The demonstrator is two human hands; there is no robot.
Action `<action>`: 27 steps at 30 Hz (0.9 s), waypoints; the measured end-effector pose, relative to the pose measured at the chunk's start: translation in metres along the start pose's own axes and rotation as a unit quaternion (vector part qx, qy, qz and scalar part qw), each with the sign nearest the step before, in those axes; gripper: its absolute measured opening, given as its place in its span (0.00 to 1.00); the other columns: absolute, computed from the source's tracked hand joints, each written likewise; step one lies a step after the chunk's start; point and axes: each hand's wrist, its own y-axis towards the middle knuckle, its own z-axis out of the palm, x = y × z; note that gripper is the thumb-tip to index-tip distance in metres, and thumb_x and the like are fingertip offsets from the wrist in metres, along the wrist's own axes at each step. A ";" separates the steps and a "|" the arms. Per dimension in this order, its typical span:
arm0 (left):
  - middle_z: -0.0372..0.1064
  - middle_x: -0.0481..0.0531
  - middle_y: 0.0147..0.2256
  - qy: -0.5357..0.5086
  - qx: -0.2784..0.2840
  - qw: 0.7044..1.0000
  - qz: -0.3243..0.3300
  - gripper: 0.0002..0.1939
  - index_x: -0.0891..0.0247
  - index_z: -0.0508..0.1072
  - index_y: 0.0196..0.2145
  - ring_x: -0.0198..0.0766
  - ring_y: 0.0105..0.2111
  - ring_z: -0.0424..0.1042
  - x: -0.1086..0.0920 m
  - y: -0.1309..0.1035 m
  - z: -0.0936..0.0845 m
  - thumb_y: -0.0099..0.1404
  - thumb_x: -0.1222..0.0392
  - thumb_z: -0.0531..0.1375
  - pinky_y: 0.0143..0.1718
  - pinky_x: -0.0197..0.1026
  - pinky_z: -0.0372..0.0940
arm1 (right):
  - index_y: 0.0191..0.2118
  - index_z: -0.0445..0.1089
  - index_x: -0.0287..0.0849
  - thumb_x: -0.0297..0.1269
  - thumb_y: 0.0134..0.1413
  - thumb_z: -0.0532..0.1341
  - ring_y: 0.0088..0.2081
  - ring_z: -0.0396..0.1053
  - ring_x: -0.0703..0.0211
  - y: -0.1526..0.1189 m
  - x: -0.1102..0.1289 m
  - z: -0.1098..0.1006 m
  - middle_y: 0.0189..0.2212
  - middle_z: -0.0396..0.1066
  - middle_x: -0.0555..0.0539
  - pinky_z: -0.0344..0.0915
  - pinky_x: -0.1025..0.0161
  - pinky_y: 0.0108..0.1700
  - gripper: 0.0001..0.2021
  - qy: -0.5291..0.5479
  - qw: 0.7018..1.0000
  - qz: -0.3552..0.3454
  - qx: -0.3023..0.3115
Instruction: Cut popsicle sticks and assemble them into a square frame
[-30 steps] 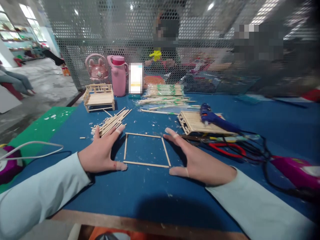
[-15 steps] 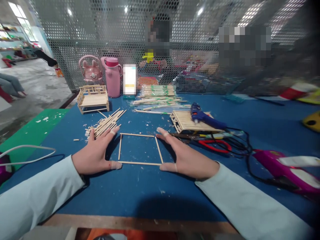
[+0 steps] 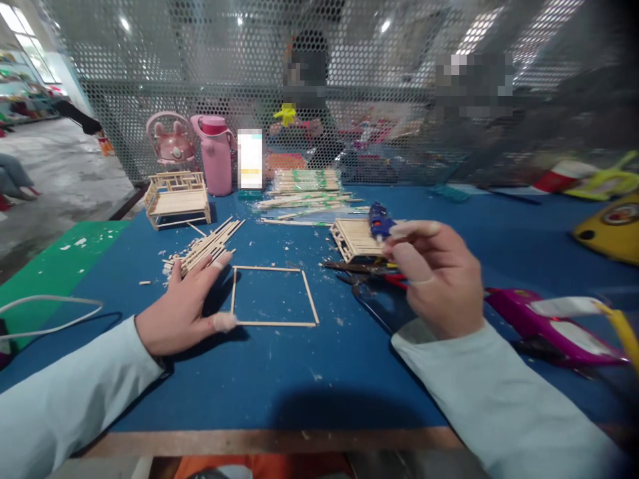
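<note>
Four thin sticks form a rectangular frame (image 3: 275,324) lying flat on the blue table. My left hand (image 3: 187,309) rests with fingers spread at the frame's left side, its taped thumb at the lower left corner. My right hand (image 3: 436,276) is closed around the handle of a blue glue gun (image 3: 380,223), whose grip is hidden behind the fingers. The gun is over a small stick-built platform (image 3: 357,239). Loose sticks (image 3: 212,246) are piled just beyond my left fingers.
A small stick bench (image 3: 178,199), a pink bottle (image 3: 217,156) and a lit phone (image 3: 250,159) stand at the back. Packed sticks (image 3: 307,179) lie beside them. Pliers (image 3: 367,303), a purple tool (image 3: 554,322) and a cable are at right. A person sits behind the mesh (image 3: 200,40).
My right hand has left the frame's right side, moved right and up, and taken hold of the glue gun. My left hand keeps its place by the frame. The view has shifted slightly.
</note>
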 end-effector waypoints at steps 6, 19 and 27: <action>0.50 0.58 0.61 -0.031 -0.059 0.994 -0.089 0.28 0.57 0.42 0.61 0.47 0.60 0.49 -0.003 0.005 -0.001 0.66 0.49 0.41 0.57 0.66 0.33 | 0.41 0.60 0.44 0.33 0.47 0.59 0.25 0.62 0.65 -0.015 -0.002 0.013 0.26 0.63 0.52 0.63 0.66 0.29 0.13 -0.069 0.979 0.014 0.190; 0.57 0.58 0.57 -0.003 -0.040 0.998 -0.054 0.28 0.62 0.47 0.59 0.44 0.58 0.54 0.001 0.011 0.008 0.60 0.65 0.44 0.58 0.64 0.38 | 0.53 0.54 0.44 0.28 0.46 0.55 0.33 0.66 0.62 -0.025 -0.009 0.030 0.37 0.71 0.47 0.64 0.63 0.36 0.25 -0.178 0.918 0.038 0.353; 0.50 0.57 0.60 0.032 -0.027 0.999 -0.017 0.28 0.61 0.47 0.58 0.44 0.61 0.49 0.002 0.017 0.012 0.59 0.68 0.44 0.57 0.65 0.39 | 0.55 0.53 0.44 0.31 0.47 0.55 0.32 0.65 0.60 -0.023 -0.010 0.032 0.40 0.69 0.44 0.65 0.61 0.36 0.26 -0.191 0.915 0.021 0.355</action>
